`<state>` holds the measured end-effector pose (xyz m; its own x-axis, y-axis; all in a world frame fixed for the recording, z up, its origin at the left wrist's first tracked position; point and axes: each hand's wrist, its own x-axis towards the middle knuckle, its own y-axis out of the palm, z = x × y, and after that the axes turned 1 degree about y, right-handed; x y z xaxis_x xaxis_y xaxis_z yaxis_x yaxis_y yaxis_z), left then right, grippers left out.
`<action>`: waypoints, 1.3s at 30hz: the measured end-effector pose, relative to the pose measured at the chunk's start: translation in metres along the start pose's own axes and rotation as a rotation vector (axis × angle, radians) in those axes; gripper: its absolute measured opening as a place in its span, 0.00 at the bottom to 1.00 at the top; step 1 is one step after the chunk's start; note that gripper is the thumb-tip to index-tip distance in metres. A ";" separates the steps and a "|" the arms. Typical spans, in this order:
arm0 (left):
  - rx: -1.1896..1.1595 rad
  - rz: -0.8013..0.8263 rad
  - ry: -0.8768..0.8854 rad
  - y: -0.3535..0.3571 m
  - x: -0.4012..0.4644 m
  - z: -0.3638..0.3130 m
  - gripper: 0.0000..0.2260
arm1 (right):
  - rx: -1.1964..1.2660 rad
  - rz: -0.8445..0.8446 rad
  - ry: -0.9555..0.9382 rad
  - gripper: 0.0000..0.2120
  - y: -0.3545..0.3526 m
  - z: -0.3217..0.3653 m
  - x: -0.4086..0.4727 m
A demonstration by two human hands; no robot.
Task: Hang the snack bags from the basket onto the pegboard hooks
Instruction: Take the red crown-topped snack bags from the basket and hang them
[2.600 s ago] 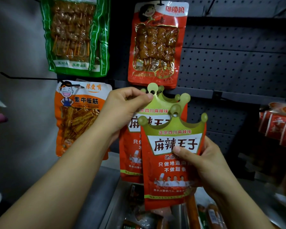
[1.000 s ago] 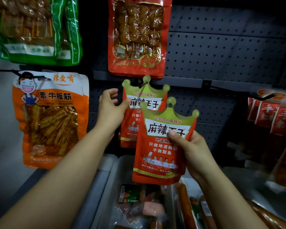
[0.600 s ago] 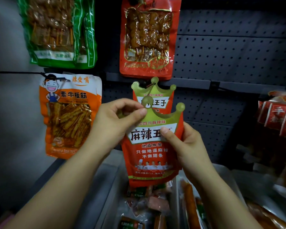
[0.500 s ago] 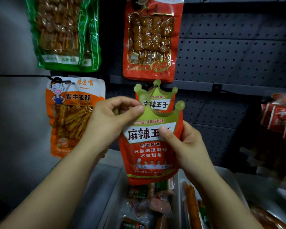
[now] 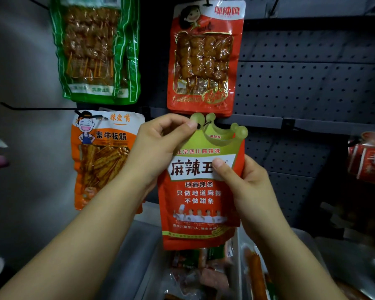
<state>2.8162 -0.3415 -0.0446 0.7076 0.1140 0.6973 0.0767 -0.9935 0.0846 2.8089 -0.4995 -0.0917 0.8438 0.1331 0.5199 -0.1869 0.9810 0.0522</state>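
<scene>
As hands lift, crown bag reaches hook

A red foil snack bag with a green crown-shaped top is held upright in front of the dark perforated pegboard, its crown tips at a thin black hook below the board's horizontal rail. Below it, a clear plastic basket holds more mixed snack packs.

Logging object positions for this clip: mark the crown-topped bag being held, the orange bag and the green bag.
crown-topped bag (image 5: 195,198): head view, red front panel.
orange bag (image 5: 104,161): head view, clear window.
green bag (image 5: 91,50): head view, clear window.
</scene>
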 end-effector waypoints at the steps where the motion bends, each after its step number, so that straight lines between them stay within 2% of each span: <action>1: -0.009 -0.001 0.004 -0.002 0.000 0.000 0.08 | -0.004 -0.003 -0.006 0.14 0.001 0.000 0.001; 6: -0.031 0.018 -0.026 -0.002 0.005 -0.003 0.08 | 0.032 -0.005 -0.001 0.13 0.002 0.001 0.003; 12: -0.113 0.129 -0.141 -0.005 0.012 0.005 0.07 | 0.046 -0.006 0.058 0.12 -0.001 -0.006 0.003; 15: -0.085 0.107 -0.144 -0.003 0.016 0.017 0.08 | 0.038 -0.022 0.090 0.08 -0.003 -0.014 0.006; 18: 0.040 0.064 -0.063 -0.004 0.025 0.032 0.10 | 0.017 -0.051 0.132 0.07 -0.005 -0.022 0.015; 21: 0.029 0.006 -0.043 -0.004 0.030 0.046 0.05 | 0.001 -0.112 0.158 0.06 -0.006 -0.030 0.027; 22: -0.024 -0.010 -0.062 -0.005 0.032 0.054 0.11 | -0.008 -0.143 0.153 0.06 -0.007 -0.033 0.031; 24: -0.108 -0.014 -0.120 -0.008 0.032 0.070 0.17 | -0.058 -0.206 0.121 0.04 -0.009 -0.039 0.042; 28: 0.012 0.026 -0.239 -0.013 0.030 0.103 0.10 | -0.171 -0.304 0.098 0.02 -0.013 -0.054 0.064; 30: 0.069 0.025 -0.241 -0.013 0.033 0.116 0.05 | -0.259 -0.362 0.075 0.03 -0.016 -0.062 0.075; 33: 0.126 -0.007 -0.198 -0.011 0.044 0.128 0.05 | -0.432 -0.435 0.050 0.06 -0.023 -0.071 0.086; 39: 0.253 -0.108 -0.218 -0.002 0.065 0.151 0.04 | -0.573 -0.495 0.059 0.10 -0.030 -0.081 0.101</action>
<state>2.9682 -0.3335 -0.1072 0.8172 0.2412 0.5234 0.3113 -0.9491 -0.0488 2.9402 -0.5041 -0.1100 0.7900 -0.3500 0.5035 0.4974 0.8459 -0.1924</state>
